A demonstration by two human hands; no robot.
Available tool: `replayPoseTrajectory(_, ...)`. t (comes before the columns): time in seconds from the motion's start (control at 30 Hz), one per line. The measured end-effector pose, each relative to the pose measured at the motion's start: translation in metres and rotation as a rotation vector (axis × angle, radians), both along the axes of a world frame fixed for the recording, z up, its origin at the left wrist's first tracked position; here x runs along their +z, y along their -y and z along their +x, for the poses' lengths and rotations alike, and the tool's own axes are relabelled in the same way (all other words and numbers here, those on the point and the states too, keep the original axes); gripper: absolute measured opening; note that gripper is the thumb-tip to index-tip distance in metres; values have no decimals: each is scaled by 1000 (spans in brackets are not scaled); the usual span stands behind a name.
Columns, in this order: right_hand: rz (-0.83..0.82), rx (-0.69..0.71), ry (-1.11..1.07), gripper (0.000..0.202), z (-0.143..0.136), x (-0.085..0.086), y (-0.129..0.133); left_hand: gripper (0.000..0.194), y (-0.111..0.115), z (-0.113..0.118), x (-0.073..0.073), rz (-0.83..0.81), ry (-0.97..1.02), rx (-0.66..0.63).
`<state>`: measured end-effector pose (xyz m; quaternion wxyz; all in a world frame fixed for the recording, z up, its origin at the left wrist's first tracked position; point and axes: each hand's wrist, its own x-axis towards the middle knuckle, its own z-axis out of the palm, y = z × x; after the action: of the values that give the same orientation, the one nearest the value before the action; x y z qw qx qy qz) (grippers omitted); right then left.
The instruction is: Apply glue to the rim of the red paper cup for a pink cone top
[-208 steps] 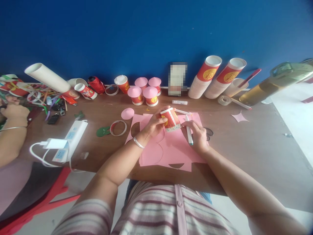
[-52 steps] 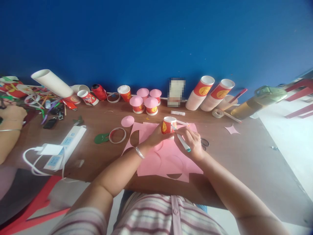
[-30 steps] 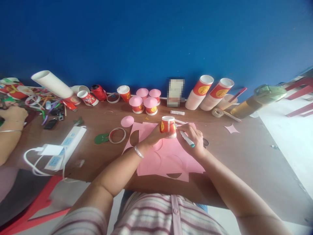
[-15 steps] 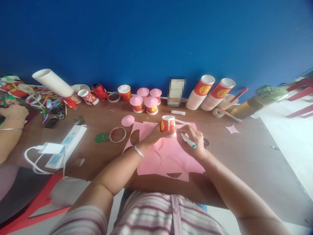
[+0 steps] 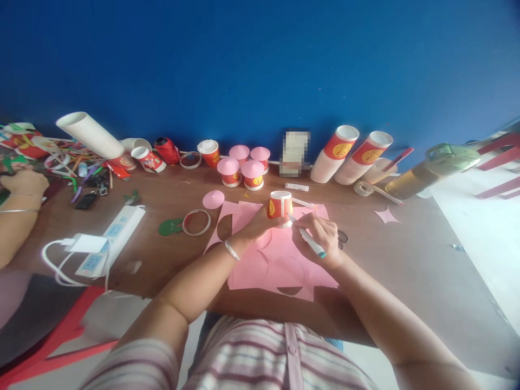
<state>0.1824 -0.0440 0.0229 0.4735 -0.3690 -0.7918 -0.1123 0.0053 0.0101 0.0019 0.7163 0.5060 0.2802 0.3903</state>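
Observation:
My left hand [image 5: 260,222] is wrapped round the side of a red and white paper cup [image 5: 280,206], which stands upside down with its base up. A gold emblem and a white strip show on the cup. My right hand [image 5: 320,235] grips a slim white pen-like tool with a teal end [image 5: 312,242], its narrow greyish tip at the cup's lower right side. Whether that tip is a nib or a blade I cannot make out. Under both hands lie pink paper sheets [image 5: 247,276] with round holes and circle outlines. A white stick [image 5: 304,204] rests just behind the cup.
Several cups with pink cone tops [image 5: 252,169] stand at the back. Right of them are two stacks of cups [image 5: 339,146], a tape roll [image 5: 363,188] and a bottle [image 5: 430,168]. A power strip [image 5: 116,238] lies left, near another person's hand [image 5: 26,187].
The tool's tip has moved slightly down along the cup's right side, and my right hand has shifted slightly with it. My left hand keeps its hold on the cup.

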Motion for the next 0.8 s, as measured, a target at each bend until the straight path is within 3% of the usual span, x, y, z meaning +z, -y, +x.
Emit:
replayPoseTrajectory(0.13, -7, 68, 73, 23, -2, -3, 3, 39, 2, 0, -2, 49, -23, 45)
replayPoseTrajectory(0.4, -67, 33, 179, 35, 0, -14, 5, 53, 3, 4, -9, 54, -54, 71)
replayPoseTrajectory(0.8, -65, 26, 193, 36, -5, -5, 3, 60, 2, 6, -14, 70, 10, 37)
